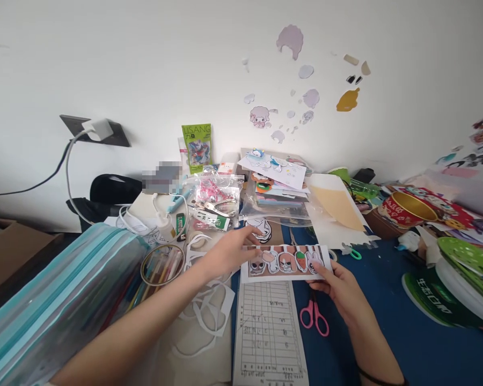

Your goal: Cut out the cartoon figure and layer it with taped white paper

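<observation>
A printed paper strip (282, 261) with a row of cartoon figures is held up in front of me, over a ruled paper form (269, 327). My right hand (338, 289) pinches its right end, thumb on the front. At the left end is my left hand (233, 249), one finger against the strip and another raised above its top edge. Below the strip lie scissors with pink handles (314, 316), their blades partly hidden. Just behind my left hand rests a paper cutout (260, 228) with a black-outlined drawing.
A clear pencil case with blue trim (116, 241) lies at left, beside a tape ring (145, 273) and curled paper scraps (211, 316). Behind are plastic bags (217, 198) and stacked papers (282, 193). A red tub (406, 212) and a green-white container (443, 289) stand at right.
</observation>
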{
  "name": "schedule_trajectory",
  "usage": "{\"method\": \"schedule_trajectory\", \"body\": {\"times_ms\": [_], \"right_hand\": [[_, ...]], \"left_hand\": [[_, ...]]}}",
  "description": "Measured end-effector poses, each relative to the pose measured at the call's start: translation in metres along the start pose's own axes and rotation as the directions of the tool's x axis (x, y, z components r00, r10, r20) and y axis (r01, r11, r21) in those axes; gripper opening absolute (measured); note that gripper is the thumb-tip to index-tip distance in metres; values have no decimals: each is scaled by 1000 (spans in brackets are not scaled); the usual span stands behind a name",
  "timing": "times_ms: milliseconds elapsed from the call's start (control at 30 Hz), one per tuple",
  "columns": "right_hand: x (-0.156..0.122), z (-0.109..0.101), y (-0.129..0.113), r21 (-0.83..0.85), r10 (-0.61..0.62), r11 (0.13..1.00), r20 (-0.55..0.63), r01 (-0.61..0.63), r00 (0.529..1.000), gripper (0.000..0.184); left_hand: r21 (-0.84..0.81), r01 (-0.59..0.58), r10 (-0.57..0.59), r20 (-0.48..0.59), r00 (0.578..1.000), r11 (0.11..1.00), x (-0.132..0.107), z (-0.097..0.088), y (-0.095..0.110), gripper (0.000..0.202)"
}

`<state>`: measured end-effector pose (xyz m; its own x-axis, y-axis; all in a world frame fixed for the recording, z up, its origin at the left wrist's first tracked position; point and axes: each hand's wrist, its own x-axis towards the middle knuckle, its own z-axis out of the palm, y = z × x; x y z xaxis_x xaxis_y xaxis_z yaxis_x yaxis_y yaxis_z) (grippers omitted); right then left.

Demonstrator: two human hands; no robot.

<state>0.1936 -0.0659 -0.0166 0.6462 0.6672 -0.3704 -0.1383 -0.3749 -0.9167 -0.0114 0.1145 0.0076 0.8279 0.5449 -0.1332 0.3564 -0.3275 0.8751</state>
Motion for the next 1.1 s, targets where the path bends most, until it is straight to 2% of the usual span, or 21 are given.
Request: {"method": "schedule_trajectory", "body": {"times_ms": [133, 200, 267, 333, 367, 433, 500, 567, 667, 733, 900, 1000, 1100], "right_hand": [[13, 5, 2, -205, -43, 978, -77, 26, 996, 55], [12, 6, 0, -385, -93, 922, -124, 39, 988, 53], [5, 6, -5, -602, -190, 798, -194, 36, 962, 54], [-3, 8, -13, -789, -321, 613, -218, 27, 922, 55], [-6, 12, -18, -857, -376, 515, -186, 38, 908, 54], [-7, 25, -28, -937, -420, 327, -24, 127, 907, 46], [2, 47, -38, -946, -385, 156, 207, 285, 900, 33], [18, 71, -46, -911, -316, -5, 393, 413, 863, 25], [43, 98, -54, -843, -232, -197, 536, 501, 812, 22], [54, 106, -56, -798, -191, -290, 589, 528, 785, 22], [63, 103, -54, -726, -154, -422, 647, 543, 747, 19], [66, 101, -49, -713, -167, -437, 663, 548, 730, 20], [70, 99, -42, -732, -230, -419, 658, 537, 717, 19]], "left_hand": [[81, 48, -43, -64, 997, 996, 6, -1, -9, 31], [126, 65, -55, -85, 995, 990, 7, 1, -12, 32], [176, 74, -56, -104, 993, 982, 7, 3, -13, 34], [226, 71, -45, -122, 992, 971, 6, 2, -11, 33], [250, 69, -37, -130, 991, 966, 4, 0, -10, 32], [296, 69, -27, -147, 989, 953, 1, -5, -4, 28], [337, 83, -27, -167, 986, 938, -4, -11, 3, 24], [371, 100, -28, -194, 980, 923, -10, -18, 12, 22], [398, 103, -6, -237, 971, 911, -20, -30, 25, 21], [402, 94, 16, -261, 965, 911, -28, -38, 33, 22], [372, 62, 64, -316, 947, 926, -44, -51, 46, 21], [373, 48, 88, -339, 937, 926, -50, -55, 51, 19], [381, 36, 113, -362, 925, 924, -53, -58, 53, 18]]}}
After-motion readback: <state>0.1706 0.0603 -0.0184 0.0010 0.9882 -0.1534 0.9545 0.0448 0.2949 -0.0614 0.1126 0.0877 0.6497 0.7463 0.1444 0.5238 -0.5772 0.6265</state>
